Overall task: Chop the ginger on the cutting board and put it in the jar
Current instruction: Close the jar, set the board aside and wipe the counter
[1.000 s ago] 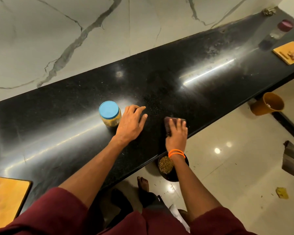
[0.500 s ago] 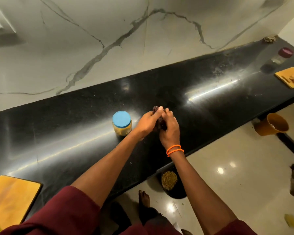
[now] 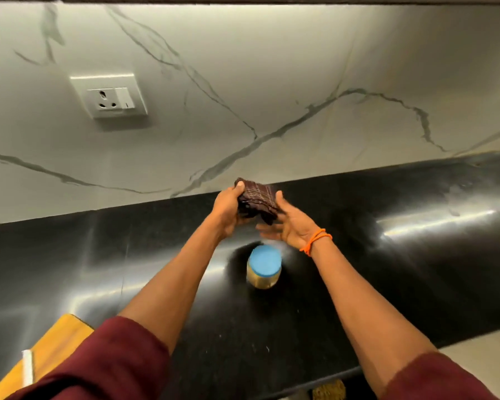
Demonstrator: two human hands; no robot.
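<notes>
Two hands are raised together above the black worktop in the head view, with a dark checked cloth between them. The left hand grips the cloth with fingers curled round its near edge; the right hand cups it from the other side, palm up, fingers relaxed and somewhat blurred. An orange band circles the right wrist.

The jar stands on the worktop just below the hands, its blue lid on and yellowish contents showing through the glass. The cutting board lies at the lower left corner, partly behind a maroon sleeve, with a pale object resting on it that I cannot identify. No ginger can be made out.

Judging from the closed, filled jar, chopping and filling look finished; the step in hand seems to be wiping up. The next move probably calls for setting the cloth down.
</notes>
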